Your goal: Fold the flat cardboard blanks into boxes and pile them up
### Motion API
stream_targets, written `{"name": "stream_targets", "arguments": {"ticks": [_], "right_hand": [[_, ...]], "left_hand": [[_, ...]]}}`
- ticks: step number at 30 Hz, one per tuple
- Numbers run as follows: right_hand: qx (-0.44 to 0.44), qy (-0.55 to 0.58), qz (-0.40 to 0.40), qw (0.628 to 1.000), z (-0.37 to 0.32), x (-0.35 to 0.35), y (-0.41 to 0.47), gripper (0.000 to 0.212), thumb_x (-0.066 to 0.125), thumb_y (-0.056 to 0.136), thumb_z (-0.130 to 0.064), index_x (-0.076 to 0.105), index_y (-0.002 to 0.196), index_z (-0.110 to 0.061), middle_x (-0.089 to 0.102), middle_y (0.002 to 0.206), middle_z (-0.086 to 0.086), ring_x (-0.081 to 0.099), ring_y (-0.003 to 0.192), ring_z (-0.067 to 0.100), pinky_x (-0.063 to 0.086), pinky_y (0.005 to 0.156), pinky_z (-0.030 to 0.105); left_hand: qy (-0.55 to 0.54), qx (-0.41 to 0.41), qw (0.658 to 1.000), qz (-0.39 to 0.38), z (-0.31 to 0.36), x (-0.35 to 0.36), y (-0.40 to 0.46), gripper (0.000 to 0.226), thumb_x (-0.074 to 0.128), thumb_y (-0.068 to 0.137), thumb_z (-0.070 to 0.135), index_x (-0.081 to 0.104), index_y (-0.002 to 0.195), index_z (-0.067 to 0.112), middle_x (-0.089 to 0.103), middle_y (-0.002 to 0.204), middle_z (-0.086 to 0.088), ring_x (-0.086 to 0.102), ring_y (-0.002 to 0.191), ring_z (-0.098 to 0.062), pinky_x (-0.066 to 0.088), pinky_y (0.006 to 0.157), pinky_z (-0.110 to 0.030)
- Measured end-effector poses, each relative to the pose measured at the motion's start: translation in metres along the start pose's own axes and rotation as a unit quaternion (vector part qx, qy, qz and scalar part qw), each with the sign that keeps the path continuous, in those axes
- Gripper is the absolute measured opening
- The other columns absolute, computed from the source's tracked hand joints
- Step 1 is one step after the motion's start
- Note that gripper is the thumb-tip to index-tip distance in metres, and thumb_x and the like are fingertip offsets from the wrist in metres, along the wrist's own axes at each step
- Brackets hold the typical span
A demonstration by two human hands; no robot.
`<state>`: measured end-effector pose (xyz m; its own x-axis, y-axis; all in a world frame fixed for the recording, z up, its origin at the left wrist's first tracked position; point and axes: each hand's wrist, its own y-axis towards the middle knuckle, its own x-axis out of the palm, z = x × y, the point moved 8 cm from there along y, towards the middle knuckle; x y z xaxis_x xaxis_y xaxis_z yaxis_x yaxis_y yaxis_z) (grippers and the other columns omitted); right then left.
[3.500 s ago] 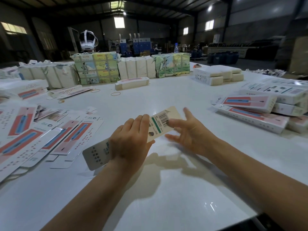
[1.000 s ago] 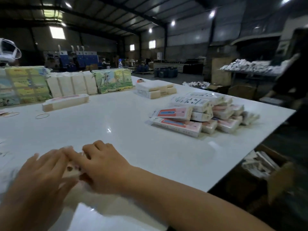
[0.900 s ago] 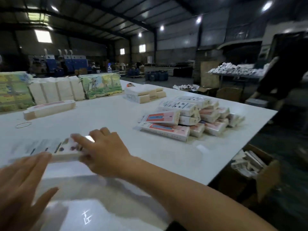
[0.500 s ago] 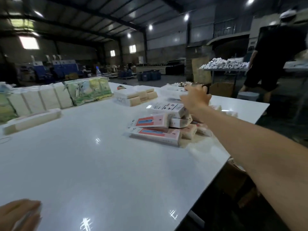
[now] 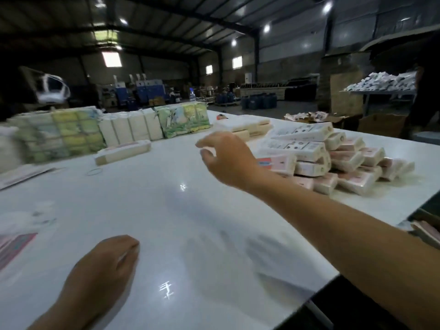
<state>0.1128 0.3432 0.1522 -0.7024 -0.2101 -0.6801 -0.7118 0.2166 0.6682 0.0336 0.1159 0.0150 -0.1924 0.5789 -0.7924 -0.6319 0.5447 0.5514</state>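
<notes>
Nearest the table's front edge, the person's left hand (image 5: 104, 265) hovers low over the white table (image 5: 190, 234), fingers loosely bent and holding nothing that I can make out. Off to its left, at the picture's border, lie flat cardboard blanks (image 5: 14, 244) with pink-and-blue print, blurred by motion. Farther in, the right arm stretches across from the right side, and the right hand (image 5: 228, 158) hangs in the air above the tabletop — fingers spread and gently curved, thumb apart, nothing between them. Just beyond and to the right of that hand sits the pile of folded boxes (image 5: 333, 160): long white and pink cartons stacked several layers high, the top ones lying at a slant. The hand is near the pile's left end but not touching it. Further left on the table a single folded box (image 5: 123, 152) lies on its own, with a rubber band (image 5: 94, 172) on the surface in front of it. Behind these runs a row of wrapped bundles (image 5: 119, 129) — green and yellow printed packs and plain white ones — and a low stack of white packs (image 5: 245, 126) beside them. Beyond the table's far right corner stand open brown cartons (image 5: 378, 125) on the floor.
</notes>
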Motion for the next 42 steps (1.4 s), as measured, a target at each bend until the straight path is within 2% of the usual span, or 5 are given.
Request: {"name": "stream_targets", "arguments": {"ticks": [6,14,22,39,42], "right_hand": [[-0.031,-0.056,-0.267,0.962,-0.052,0.149,-0.075,0.023,0.038,0.095,-0.017,0.059,0.085,-0.012,0.061,0.1,0.001,0.055,0.1,0.025,0.041,0.087,0.035],[-0.041,-0.013,-0.184,0.982,-0.04,0.163,-0.08,0.02,0.056,0.092,-0.017,0.074,0.1,-0.015,0.069,0.11,-0.003,0.061,0.105,0.022,0.044,0.083,0.032],[-0.028,-0.005,-0.163,0.986,-0.007,0.193,-0.073,0.023,0.058,0.082,-0.026,0.076,0.093,-0.017,0.069,0.102,0.004,0.064,0.094,0.035,0.044,0.086,0.029],[0.058,0.088,-0.166,0.98,-0.046,0.144,-0.074,0.017,0.056,0.093,-0.021,0.071,0.102,-0.018,0.066,0.107,-0.002,0.058,0.1,0.021,0.04,0.082,0.031],[0.28,0.468,-0.135,0.828,-0.038,0.134,-0.072,0.038,0.049,0.093,-0.045,0.066,0.102,-0.012,0.073,0.087,0.006,0.068,0.081,0.026,0.054,0.065,0.036]], "left_hand": [[0.009,-0.049,0.996,-0.073,0.0,-0.008,-0.008,0.035,0.036,0.092,0.026,0.066,0.105,0.015,0.064,0.111,0.0,0.055,0.104,-0.018,0.04,0.092,-0.029],[0.055,-0.2,0.974,-0.095,-0.117,-0.102,0.015,0.034,0.057,0.088,0.035,0.06,0.12,0.023,0.057,0.128,0.002,0.052,0.114,-0.018,0.04,0.09,-0.029],[0.252,-0.492,0.809,-0.199,-0.301,-0.194,-0.081,0.123,0.071,0.054,0.076,0.018,0.145,0.012,0.018,0.15,-0.018,0.021,0.135,-0.036,0.029,0.107,-0.051],[0.088,-0.233,0.956,-0.155,-0.133,-0.145,-0.007,0.02,0.051,0.083,0.009,0.038,0.074,0.022,0.048,0.076,-0.001,0.043,0.068,-0.018,0.032,0.056,-0.03],[0.105,-0.105,0.982,-0.121,-0.052,-0.102,0.003,0.029,0.039,0.083,0.002,0.021,0.079,0.025,0.04,0.077,0.005,0.039,0.065,-0.018,0.026,0.054,-0.033]]}}
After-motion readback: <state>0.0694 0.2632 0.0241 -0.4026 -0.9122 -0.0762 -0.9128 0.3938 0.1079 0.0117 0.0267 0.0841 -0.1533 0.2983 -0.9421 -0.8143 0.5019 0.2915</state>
